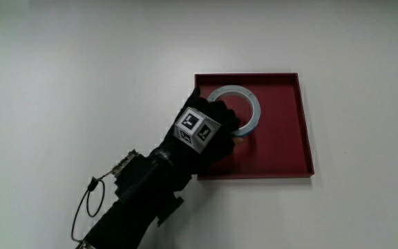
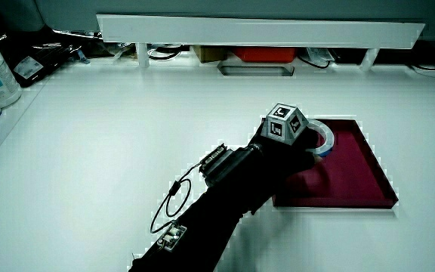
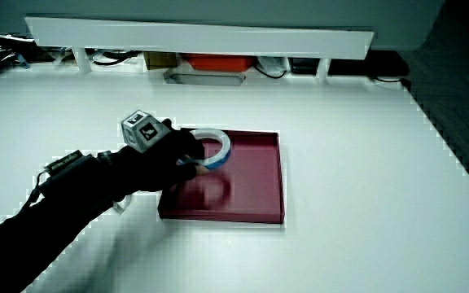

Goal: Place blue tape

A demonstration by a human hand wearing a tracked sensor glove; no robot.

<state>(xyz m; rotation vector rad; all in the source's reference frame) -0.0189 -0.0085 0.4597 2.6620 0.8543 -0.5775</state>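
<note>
Just one low partition (image 2: 263,30) at the table's (image 1: 81,62) edge, with nothing crowding the tray. One shallow square red tray (image 1: 282,149) with a raised rim, and one flat blue tape (image 1: 244,97) ring inside it. The hand (image 1: 202,135) sits over the tray's corner nearest the person, fingers gripping the tape.

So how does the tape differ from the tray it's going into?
The tape is a pale blue ring; the tray is dark red and square. The tape is much smaller, fitting inside the tray. The hand grips the tape, while the tray lies untouched on the table.
</note>
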